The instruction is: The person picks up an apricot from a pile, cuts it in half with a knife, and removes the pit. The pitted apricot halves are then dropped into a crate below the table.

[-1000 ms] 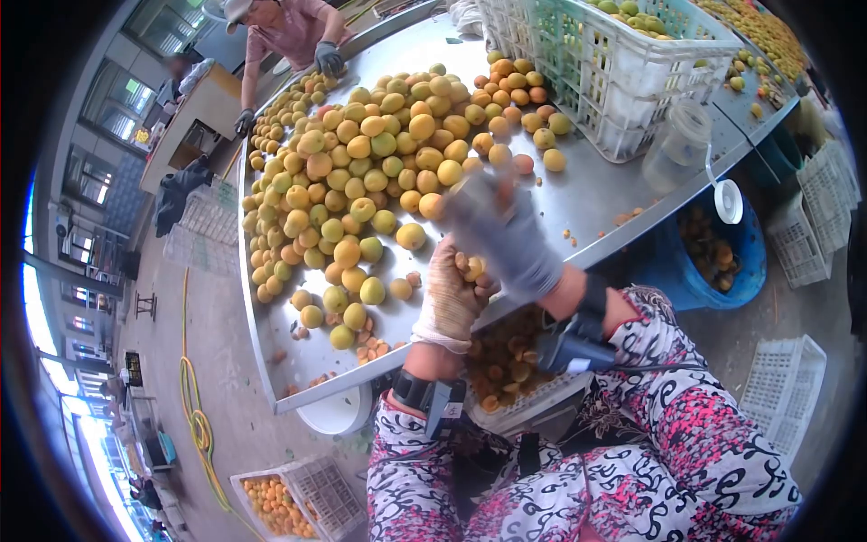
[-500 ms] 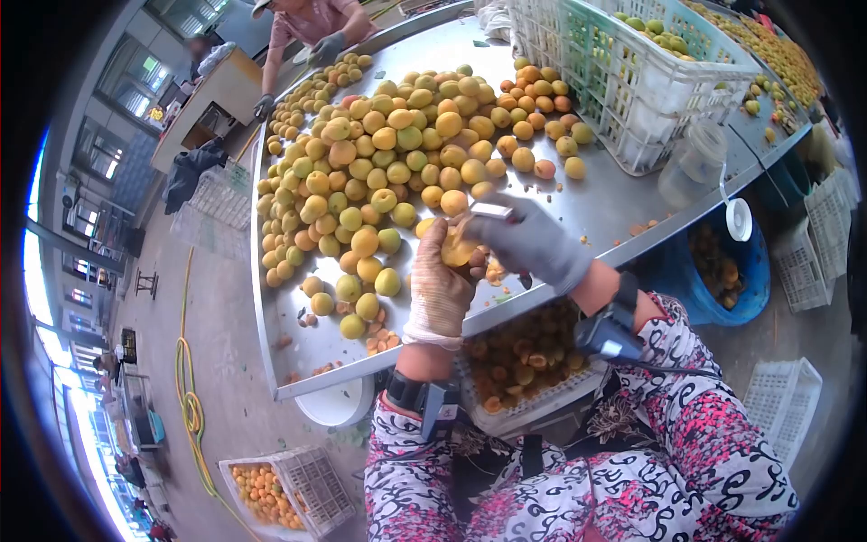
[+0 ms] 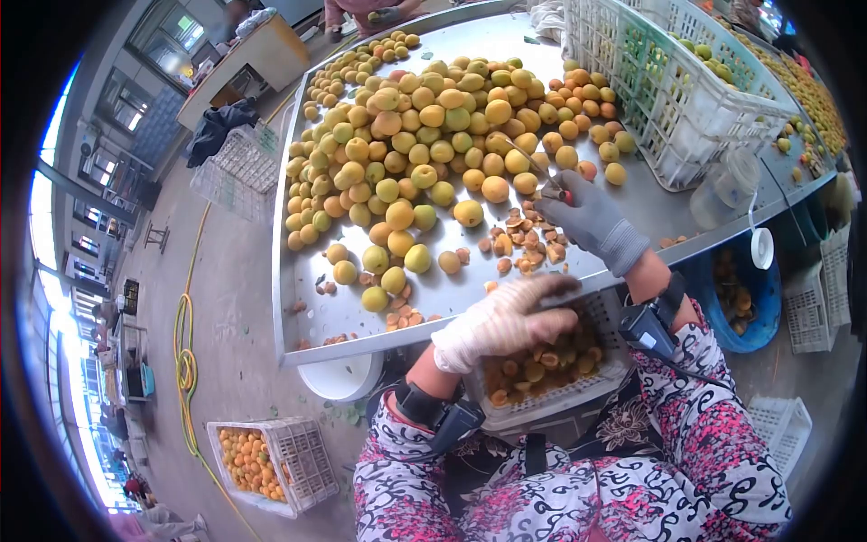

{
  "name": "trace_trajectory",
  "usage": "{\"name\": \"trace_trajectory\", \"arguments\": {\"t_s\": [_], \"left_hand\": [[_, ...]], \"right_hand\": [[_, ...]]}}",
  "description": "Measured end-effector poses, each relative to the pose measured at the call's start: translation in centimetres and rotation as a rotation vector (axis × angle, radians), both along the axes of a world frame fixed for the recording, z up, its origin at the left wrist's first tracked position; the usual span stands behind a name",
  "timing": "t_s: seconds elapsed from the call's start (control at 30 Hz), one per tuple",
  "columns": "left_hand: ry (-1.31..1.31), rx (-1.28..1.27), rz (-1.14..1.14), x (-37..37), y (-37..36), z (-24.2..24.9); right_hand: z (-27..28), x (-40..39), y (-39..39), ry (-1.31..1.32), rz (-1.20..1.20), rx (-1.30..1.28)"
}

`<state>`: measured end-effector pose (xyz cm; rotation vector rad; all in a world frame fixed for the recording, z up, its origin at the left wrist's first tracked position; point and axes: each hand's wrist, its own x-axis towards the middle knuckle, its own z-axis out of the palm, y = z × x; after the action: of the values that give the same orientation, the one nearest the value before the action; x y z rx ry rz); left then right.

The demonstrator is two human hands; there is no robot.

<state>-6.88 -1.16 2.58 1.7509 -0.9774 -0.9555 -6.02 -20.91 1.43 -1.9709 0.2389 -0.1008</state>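
My left hand (image 3: 510, 318), in a pale glove, is over a crate (image 3: 506, 417) below the table edge. Its fingers are stretched apart with nothing visible in them. Cut apricot halves (image 3: 535, 366) lie in that crate. My right hand (image 3: 591, 221), in a grey glove, is closed round a small knife (image 3: 540, 170); a thin blade and a bit of red handle show. Just left of this hand, a small heap of apricot pits (image 3: 524, 239) lies on the metal table (image 3: 461, 312). Beyond it spreads a large pile of whole apricots (image 3: 406, 135).
A tall plastic crate (image 3: 668, 99) and a clear plastic jar (image 3: 725, 190) stand on the table's right. Below are a blue tub (image 3: 750, 330), a white bucket (image 3: 339, 378) and a crate of apricots (image 3: 302, 461). A co-worker's gloved hand (image 3: 386, 14) is at the far edge.
My hands have parted. The left released the apricot it held and moved down over the crate, its fingers opening. The right, still with the knife, shifted right; the view has also shifted.
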Motion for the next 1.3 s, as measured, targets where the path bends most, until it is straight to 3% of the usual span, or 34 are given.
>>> {"name": "trace_trajectory", "arguments": {"t_s": [0.07, 0.13, 0.2, 0.27, 0.3, 0.4, 0.43, 0.77, 0.83, 0.87, 0.93, 0.97, 1.07, 1.3], "left_hand": [[0.14, -0.048, 0.363, 1.3, 0.8, 0.8], [-0.174, -0.163, 0.667, 6.1, 2.4, -3.5], [-0.801, 0.083, 0.878, 9.4, 4.6, -4.1], [-1.035, 0.42, 1.032, 11.7, 5.9, -5.7], [-0.902, 0.602, 1.052, 12.7, 6.1, -6.1], [-0.905, 0.717, 0.941, 14.1, 6.2, -7.2], [-1.005, 0.661, 0.945, 14.1, 6.2, -7.6], [-1.009, 0.548, 0.938, 14.0, 6.7, -8.4], [-0.684, 0.173, 1.049, 14.2, 6.7, -9.1], [-0.687, 0.172, 1.046, 13.2, 5.8, -7.4], [0.07, -0.558, 0.929, 10.3, 4.1, -3.9], [0.175, -0.657, 0.851, 9.6, 3.8, -3.0], [0.316, -0.768, 0.678, 7.7, 3.0, -1.3], [0.52, -0.756, 0.568, 6.1, 2.0, 0.3]], "right_hand": [[0.2, -0.4, -0.1, 0.005, 0.012, -0.111], [2.1, -1.0, 0.6, 0.053, 0.008, 0.007], [2.7, -1.4, 1.1, 0.097, 0.003, 0.124], [1.9, -1.4, 1.1, 0.069, 0.028, 0.231], [1.7, -1.4, 1.2, 0.071, 0.034, 0.174], [1.9, -1.4, 1.5, 0.077, 0.07, 0.21], [1.7, -1.3, 1.6, 0.07, 0.068, 0.185], [2.3, -1.7, 1.6, 0.078, 0.04, 0.343], [2.3, -1.8, 1.7, 0.061, 0.033, 0.343], [2.3, -1.9, 1.6, 0.058, 0.031, 0.344], [2.1, -1.9, 1.8, -0.003, 0.04, 0.357], [1.9, -1.8, 1.8, -0.008, 0.038, 0.359], [1.1, -1.7, 2.0, -0.019, 0.069, 0.355], [1.1, -2.2, 3.4, -0.138, 0.153, 0.251]]}}
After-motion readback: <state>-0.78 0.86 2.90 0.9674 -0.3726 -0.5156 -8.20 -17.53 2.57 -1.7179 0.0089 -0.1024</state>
